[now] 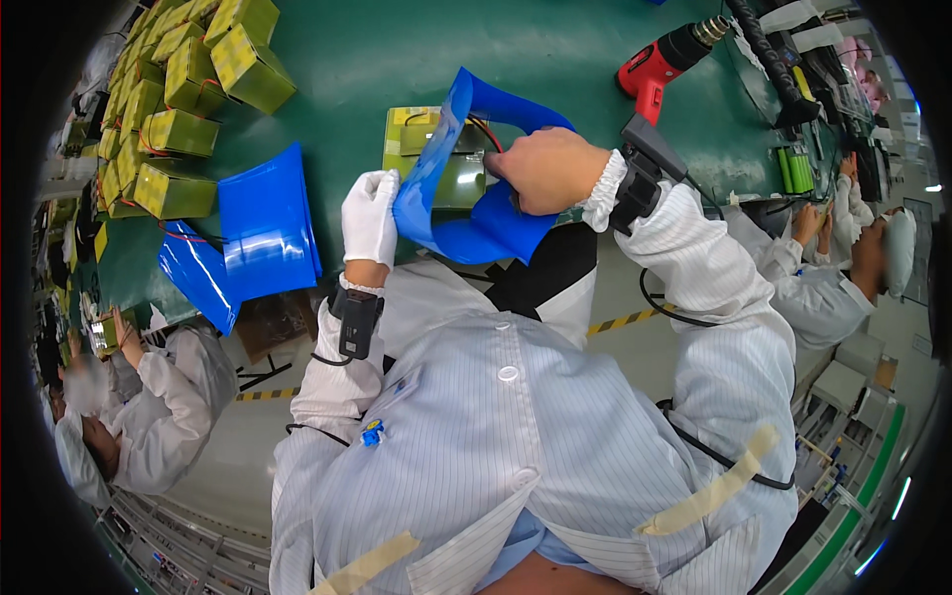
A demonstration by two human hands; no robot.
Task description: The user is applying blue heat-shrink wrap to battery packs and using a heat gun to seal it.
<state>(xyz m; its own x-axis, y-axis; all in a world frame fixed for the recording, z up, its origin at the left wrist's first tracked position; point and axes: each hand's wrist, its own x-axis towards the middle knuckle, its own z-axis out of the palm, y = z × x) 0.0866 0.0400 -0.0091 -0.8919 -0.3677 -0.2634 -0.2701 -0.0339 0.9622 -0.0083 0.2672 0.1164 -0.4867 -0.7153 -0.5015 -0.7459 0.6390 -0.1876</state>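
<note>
Blue plastic sleeve [421,198] is held up as an open loop between the person's two hands, in front of a yellow-taped battery pack [399,149] lying on the green desk [337,59]. The left hand [370,216], in a white glove, pinches the sleeve's left edge. The right hand [550,171], bare, is curled over the right part of the loop, its fingertips close to the red wire [486,132]; whether they grip wire or film, I cannot tell.

As far as I can judge, the work on this pack is partway: the sleeve is opened out, but the pack does not look wrapped. The stacked packs [177,190] at left show no blue covering, more blue sleeves [266,233] lie beside them, and the red heat gun [654,74] lies out of the hands.

The sleeve covers much of the pack, so whether any end sits inside the loop is unclear. The right hand's fingertips are partly hidden, and the stack fades into the dark, bent rim.
</note>
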